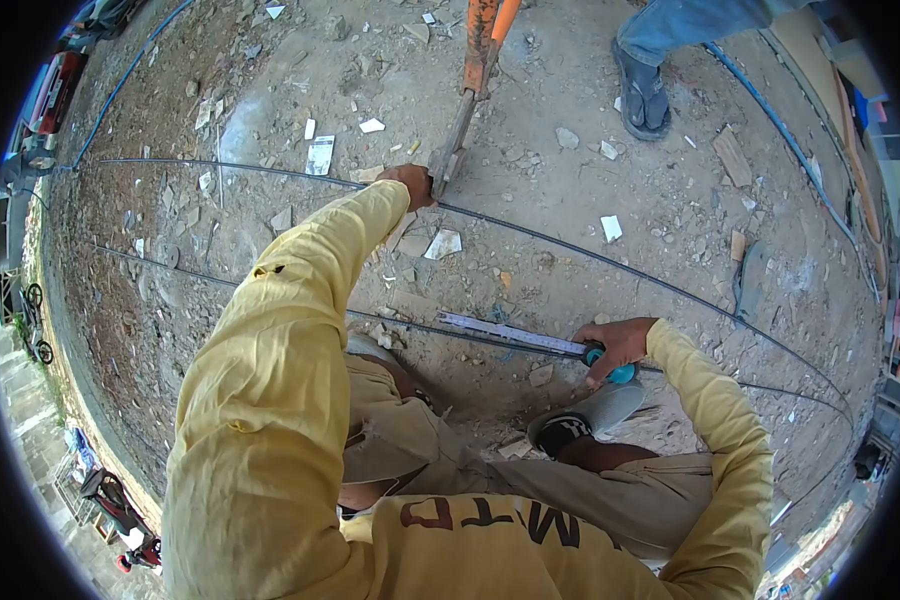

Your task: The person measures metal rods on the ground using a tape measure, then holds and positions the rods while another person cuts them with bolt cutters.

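Note:
My left hand [407,184] is closed round the upper dark metal rod [560,239], right beside the jaws of a bolt cutter [454,152]. The cutter's orange handles run out of view at the top, so whoever holds them is hidden. In my right hand [622,345] is a tape measure [615,370] with a teal and black case. Its pale blade [510,331] extends leftward, close along the lower rod [410,325]. Both rods lie across the ground before me, and the upper one curves round at the far right.
Another person's foot in a dark sandal [645,95] stands at the upper right. Broken tile pieces [444,243] and stones litter the dirt ground. A blue hose [780,135] lies at the right, near a loose sandal [752,280]. A parked motorcycle [115,505] shows at the lower left.

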Motion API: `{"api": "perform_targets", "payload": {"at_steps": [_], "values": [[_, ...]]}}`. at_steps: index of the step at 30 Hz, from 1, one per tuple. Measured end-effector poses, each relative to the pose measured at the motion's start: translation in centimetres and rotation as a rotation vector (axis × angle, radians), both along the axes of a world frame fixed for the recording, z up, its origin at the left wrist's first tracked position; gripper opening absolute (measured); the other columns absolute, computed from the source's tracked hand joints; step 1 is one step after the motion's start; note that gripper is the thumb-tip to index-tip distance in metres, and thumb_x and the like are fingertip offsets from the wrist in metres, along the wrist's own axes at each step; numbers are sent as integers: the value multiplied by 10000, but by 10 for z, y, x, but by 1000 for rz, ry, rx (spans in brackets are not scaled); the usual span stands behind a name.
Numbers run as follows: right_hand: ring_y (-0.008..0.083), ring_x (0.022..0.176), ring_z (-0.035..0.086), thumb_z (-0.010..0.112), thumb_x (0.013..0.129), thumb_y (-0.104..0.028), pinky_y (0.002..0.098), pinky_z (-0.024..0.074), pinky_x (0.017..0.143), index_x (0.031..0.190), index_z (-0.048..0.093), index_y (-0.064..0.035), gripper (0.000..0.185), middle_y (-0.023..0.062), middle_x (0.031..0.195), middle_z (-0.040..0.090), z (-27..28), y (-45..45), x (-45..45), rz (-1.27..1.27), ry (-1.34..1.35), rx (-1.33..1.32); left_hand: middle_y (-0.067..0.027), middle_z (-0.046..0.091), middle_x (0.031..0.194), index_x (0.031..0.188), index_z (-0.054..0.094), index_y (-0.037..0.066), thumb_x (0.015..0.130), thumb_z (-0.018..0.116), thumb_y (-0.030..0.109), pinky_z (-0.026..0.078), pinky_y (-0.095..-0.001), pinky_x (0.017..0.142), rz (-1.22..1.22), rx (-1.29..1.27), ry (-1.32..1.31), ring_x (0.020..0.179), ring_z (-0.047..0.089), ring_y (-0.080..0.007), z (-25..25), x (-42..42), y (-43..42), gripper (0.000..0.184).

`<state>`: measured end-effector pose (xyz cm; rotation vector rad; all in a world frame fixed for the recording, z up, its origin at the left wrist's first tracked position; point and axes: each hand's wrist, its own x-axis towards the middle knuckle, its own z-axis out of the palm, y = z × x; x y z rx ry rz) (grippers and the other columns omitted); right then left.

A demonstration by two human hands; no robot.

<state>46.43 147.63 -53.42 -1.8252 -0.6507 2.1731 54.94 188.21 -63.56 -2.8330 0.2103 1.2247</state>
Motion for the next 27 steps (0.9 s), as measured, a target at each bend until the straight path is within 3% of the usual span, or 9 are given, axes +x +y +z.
{"api": "perform_targets", "payload": {"at_steps": [6,12,15,18,21,24,27], "values": [[356,1262,478,802,668,-470,391,365,1058,1501,204,-85,1095,254,1375,472,-9,-7,-3,-110,-131,59,-127,659,1182,1142,682,80,867,625,492,514,-446,919,60,7,-5,1094,629,-334,19,-4,-6,499],[372,1269,475,796,678,-460,391,365,1063,1510,167,-85,1108,279,1421,419,-2,2,-4,-162,-140,-5,-139,665,1164,1129,688,73,872,611,504,515,-442,920,32,28,-9,1091,631,-331,6,-4,-2,506],[396,1240,493,806,674,-417,397,385,1047,1504,185,-86,1088,277,1398,440,4,8,-2,-92,-226,-46,-145,666,1158,1131,686,70,878,600,510,514,-440,922,44,35,-2,1089,633,-329,12,-4,-5,514],[414,1225,493,818,665,-345,446,418,1021,1485,241,-110,1030,248,1352,481,-21,-6,-13,-87,-477,53,-149,662,1165,1148,677,71,891,582,510,513,-440,926,31,37,-10,1093,631,-330,11,-5,-4,518],[417,1251,461,802,682,-286,482,419,1027,1472,276,-127,962,227,1348,463,-26,-11,-21,33,-706,1,-206,688,997,1010,717,44,829,650,478,528,-436,863,46,-33,-112,966,664,-364,-3,-9,3,474],[409,1276,435,784,709,-284,497,416,1033,1465,292,-140,913,215,1375,427,-31,-11,-21,3,-736,-38,-213,684,993,969,720,28,835,643,465,526,-441,861,7,-56,-148,954,660,-373,-17,-9,8,463],[406,1276,437,778,720,-289,491,414,1038,1458,301,-135,892,211,1389,415,-34,-8,-21,-39,-738,-37,-213,682,989,1027,706,55,844,629,453,526,-445,862,3,-53,-124,938,656,-383,-29,-7,13,445]]}}
